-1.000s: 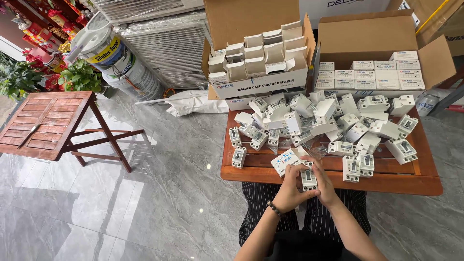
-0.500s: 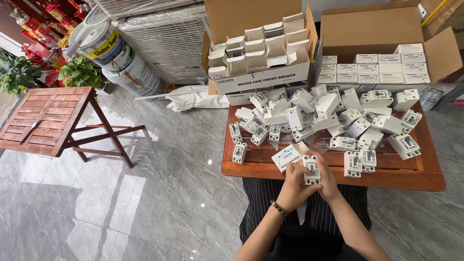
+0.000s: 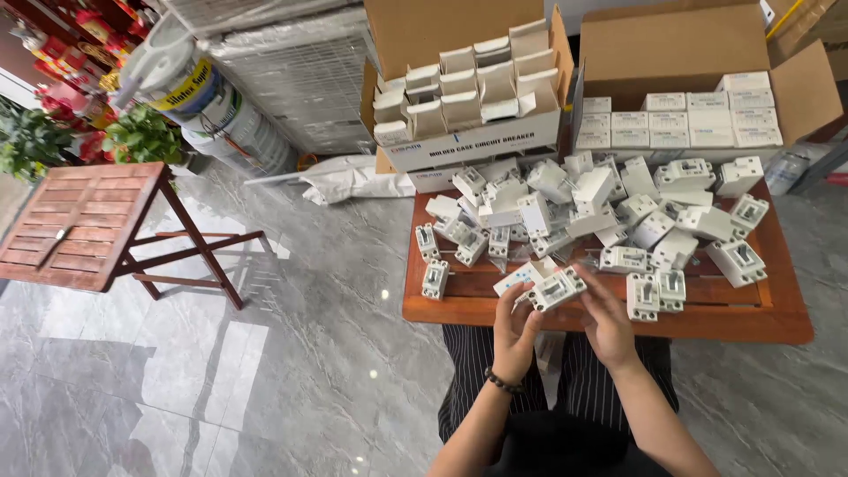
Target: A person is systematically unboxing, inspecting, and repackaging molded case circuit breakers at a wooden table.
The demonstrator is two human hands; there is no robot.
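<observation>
Both hands (image 3: 565,322) hold a white breaker (image 3: 556,288) (above the table (image 3: 777,322)).

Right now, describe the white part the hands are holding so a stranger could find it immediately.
Start at the low reddish wooden table heaped with white breaker units. At its near edge, both hands meet, the left hand and right hand. Between them is one white breaker, the only one lifted off the table, with a small white box behind it.

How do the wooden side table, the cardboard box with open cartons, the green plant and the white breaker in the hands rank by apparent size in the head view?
1. Wooden side table and cardboard box with open cartons: look alike, unsure.
2. Green plant.
3. White breaker, smallest though near the camera, held by left hand and right hand.
</observation>
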